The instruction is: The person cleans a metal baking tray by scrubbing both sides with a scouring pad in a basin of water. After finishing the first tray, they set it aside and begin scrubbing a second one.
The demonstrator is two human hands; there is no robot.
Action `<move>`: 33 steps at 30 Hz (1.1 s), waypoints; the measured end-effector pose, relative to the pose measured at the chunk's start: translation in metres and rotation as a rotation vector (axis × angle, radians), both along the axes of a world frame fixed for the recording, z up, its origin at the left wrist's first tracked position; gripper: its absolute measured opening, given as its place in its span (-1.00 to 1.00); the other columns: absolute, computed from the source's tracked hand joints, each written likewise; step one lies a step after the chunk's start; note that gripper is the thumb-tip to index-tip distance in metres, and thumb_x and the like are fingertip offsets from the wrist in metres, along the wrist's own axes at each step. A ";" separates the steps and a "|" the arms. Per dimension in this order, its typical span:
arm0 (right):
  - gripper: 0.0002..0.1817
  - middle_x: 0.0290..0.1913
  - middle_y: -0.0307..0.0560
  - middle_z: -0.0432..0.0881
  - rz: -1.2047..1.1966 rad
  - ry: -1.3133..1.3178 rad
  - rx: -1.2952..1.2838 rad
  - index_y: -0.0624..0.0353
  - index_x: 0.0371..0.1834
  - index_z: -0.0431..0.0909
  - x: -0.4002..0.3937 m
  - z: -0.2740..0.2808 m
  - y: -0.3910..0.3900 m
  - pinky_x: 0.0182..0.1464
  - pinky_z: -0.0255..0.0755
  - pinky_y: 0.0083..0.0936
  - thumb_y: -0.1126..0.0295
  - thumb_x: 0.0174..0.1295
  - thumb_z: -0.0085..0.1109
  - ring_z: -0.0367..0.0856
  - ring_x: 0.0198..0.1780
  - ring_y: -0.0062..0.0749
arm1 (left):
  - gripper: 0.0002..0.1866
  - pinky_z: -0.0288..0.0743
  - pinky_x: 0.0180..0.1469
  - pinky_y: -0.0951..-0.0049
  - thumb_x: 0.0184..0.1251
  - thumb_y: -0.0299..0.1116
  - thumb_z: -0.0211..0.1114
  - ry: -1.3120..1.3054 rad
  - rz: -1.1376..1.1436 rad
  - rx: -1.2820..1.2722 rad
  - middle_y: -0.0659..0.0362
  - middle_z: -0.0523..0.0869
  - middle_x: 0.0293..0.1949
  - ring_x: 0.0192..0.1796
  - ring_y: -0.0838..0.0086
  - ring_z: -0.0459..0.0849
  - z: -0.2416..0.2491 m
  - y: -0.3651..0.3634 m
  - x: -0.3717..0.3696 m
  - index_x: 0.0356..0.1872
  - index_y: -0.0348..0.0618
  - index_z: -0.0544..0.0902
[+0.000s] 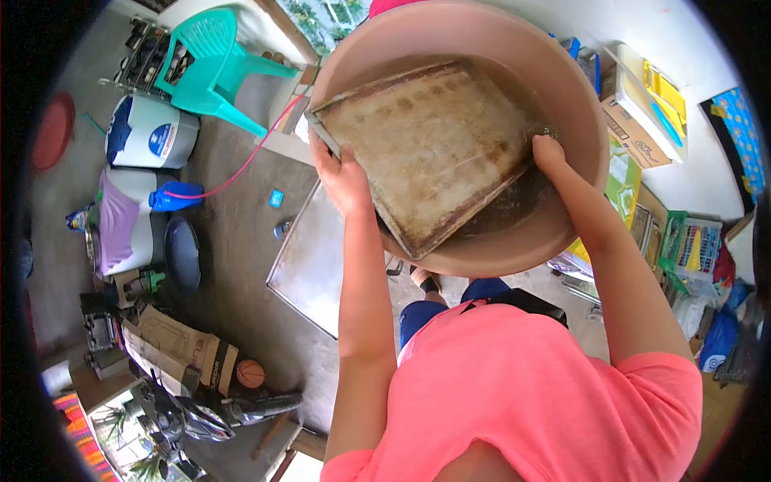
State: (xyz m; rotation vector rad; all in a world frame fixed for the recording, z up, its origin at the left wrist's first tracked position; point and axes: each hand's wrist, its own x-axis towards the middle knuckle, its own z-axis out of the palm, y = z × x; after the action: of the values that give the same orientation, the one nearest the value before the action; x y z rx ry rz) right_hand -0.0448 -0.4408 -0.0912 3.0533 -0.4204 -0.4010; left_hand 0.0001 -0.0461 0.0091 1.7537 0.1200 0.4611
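Note:
A stained rectangular baking tray [438, 149] with a raised rim lies tilted in a large brown basin [582, 88]. Murky water [514, 201] shows in the basin around the tray. My left hand [344, 178] is closed on the tray's left edge, its thumb over the rim. At the tray's right corner, just above the water, my right hand [548, 154] is closed; its fingertips are mostly hidden. Another flat metal tray [309, 261] rests low beside the basin, partly behind my left arm.
To the upper left stands a green plastic chair [210, 64]. A pink hose [249, 165] runs to a blue container [175, 196] near white tubs. Farther down are a cardboard box [173, 341] and a basketball [250, 373]. Boxes [638, 120] and baskets line the right wall.

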 end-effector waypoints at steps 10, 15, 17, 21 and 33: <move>-0.87 -0.30 0.15 0.66 0.596 -0.022 0.187 0.26 -0.32 0.57 -0.075 0.105 0.163 -0.17 0.58 -0.22 0.52 0.06 0.10 0.68 -0.21 -0.05 | -0.44 0.22 0.34 0.33 0.10 -0.66 0.17 -0.009 0.043 -0.010 -0.06 0.44 0.28 0.34 0.12 0.38 -0.024 0.006 0.009 0.22 -0.35 0.41; -0.81 -0.14 0.07 0.61 0.760 -0.241 0.459 0.23 -0.25 0.57 -0.099 0.147 0.243 -0.01 0.52 -0.33 0.46 0.05 0.11 0.60 -0.05 -0.10 | -0.45 0.22 0.34 0.33 0.09 -0.69 0.16 -0.101 0.011 0.054 -0.09 0.46 0.26 0.33 0.09 0.40 -0.009 0.004 0.006 0.21 -0.40 0.41; -0.79 -0.10 0.04 0.60 0.791 -0.286 0.559 0.20 -0.22 0.58 -0.103 0.148 0.248 0.00 0.51 -0.33 0.46 0.05 0.10 0.59 -0.03 -0.11 | -0.45 0.24 0.33 0.34 0.13 -0.70 0.15 -0.102 -0.023 0.073 -0.12 0.44 0.27 0.32 0.09 0.41 -0.006 0.004 0.005 0.23 -0.44 0.37; -0.76 -0.09 0.01 0.60 0.742 -0.281 0.565 0.16 -0.18 0.59 -0.110 0.145 0.225 -0.01 0.52 -0.32 0.50 0.05 0.08 0.60 -0.02 -0.13 | -0.36 0.27 0.26 0.46 0.15 -0.73 0.04 0.044 0.039 0.024 0.10 0.55 0.20 0.20 0.40 0.52 0.001 -0.005 -0.002 0.35 -0.22 0.33; -0.75 -0.18 0.20 0.66 0.184 -0.022 0.223 0.12 -0.21 0.66 -0.014 0.034 0.023 -0.07 0.55 -0.10 0.57 0.08 0.06 0.66 -0.10 0.06 | -0.35 0.28 0.27 0.43 0.22 -0.74 0.02 0.033 -0.067 -0.092 0.10 0.48 0.26 0.24 0.37 0.49 0.008 -0.006 -0.001 0.40 -0.23 0.24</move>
State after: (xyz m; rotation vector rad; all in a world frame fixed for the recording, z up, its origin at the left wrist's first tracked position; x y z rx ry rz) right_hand -0.0586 -0.4181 -0.0576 3.2760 -0.0989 -0.4317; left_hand -0.0011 -0.0519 0.0169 1.6699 0.1042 0.3725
